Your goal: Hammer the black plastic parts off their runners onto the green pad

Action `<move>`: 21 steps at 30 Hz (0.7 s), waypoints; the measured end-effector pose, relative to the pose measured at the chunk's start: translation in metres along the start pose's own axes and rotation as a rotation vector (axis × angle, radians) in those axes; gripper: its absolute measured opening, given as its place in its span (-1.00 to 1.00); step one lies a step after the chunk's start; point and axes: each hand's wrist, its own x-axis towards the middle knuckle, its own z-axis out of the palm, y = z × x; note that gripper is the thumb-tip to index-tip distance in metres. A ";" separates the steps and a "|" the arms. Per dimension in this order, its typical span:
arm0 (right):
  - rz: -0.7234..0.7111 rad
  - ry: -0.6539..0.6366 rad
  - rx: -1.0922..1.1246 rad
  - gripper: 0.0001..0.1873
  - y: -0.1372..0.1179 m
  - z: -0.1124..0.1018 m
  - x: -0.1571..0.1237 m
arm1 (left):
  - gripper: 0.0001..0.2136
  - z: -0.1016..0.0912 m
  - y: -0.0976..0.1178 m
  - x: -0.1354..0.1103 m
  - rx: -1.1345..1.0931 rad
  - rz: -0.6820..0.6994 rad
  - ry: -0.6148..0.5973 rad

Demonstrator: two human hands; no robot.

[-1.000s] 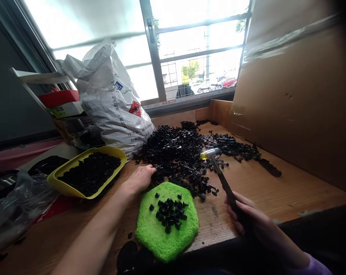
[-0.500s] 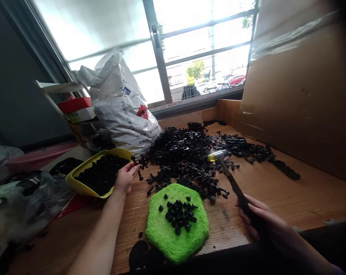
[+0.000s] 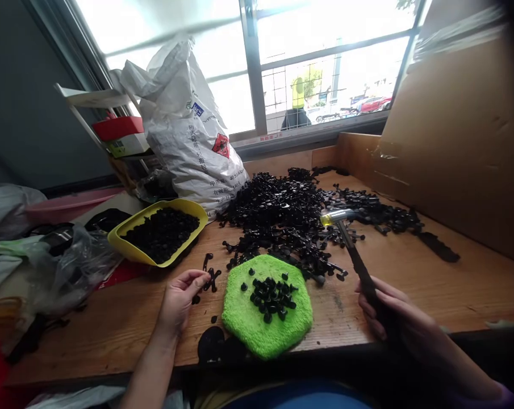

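Note:
Between the thumb and fingers of my left hand [image 3: 180, 298] is a black branched plastic piece [image 3: 211, 278] with small round ends, held left of the green pad. My right hand [image 3: 387, 309] wraps round the dark handle of a hammer [image 3: 354, 253]; its metal head with a yellow tip points up and left. The fuzzy green hexagonal pad [image 3: 243, 332] lies at the table edge between my hands. On it sits a cluster of small black plastic plugs [image 3: 274, 295], with a few lying apart from the rest.
Behind the pad spreads a large heap of black branched parts [image 3: 278, 204]. A yellow tub [image 3: 116, 241] of black pieces stands left, before a white sack [image 3: 197, 142]. Cardboard [image 3: 456, 125] rises on the right. Plastic bags [image 3: 69, 264] lie far left. A person [image 3: 296, 113] is outside the window.
My left hand has come down and nearer from beside the yellow tub, bringing the black branched piece along. My right hand keeps hold of the hammer. The view has tilted down.

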 end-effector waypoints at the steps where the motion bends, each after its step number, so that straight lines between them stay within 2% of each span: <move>1: 0.000 -0.004 0.000 -0.81 0.001 -0.001 0.000 | -0.81 0.003 -0.001 -0.003 0.001 -0.014 0.016; 5: 0.027 -0.020 0.024 -0.80 0.002 -0.003 -0.001 | -0.73 0.021 0.006 -0.008 -0.113 -0.082 0.006; 8: 0.062 0.010 0.058 -0.80 0.003 -0.002 0.000 | -0.64 0.035 0.010 -0.008 -0.221 -0.185 -0.021; 12: 0.084 0.029 0.085 -0.81 0.003 -0.001 0.002 | -0.70 0.052 0.006 -0.006 -0.269 -0.297 -0.056; 17: 0.081 0.033 0.075 -0.81 0.001 0.001 0.001 | -0.72 0.067 0.001 -0.005 -0.238 -0.278 0.022; 21: 0.067 0.041 0.043 -0.83 -0.001 0.004 -0.001 | -0.74 0.070 0.000 -0.003 -0.173 -0.279 0.007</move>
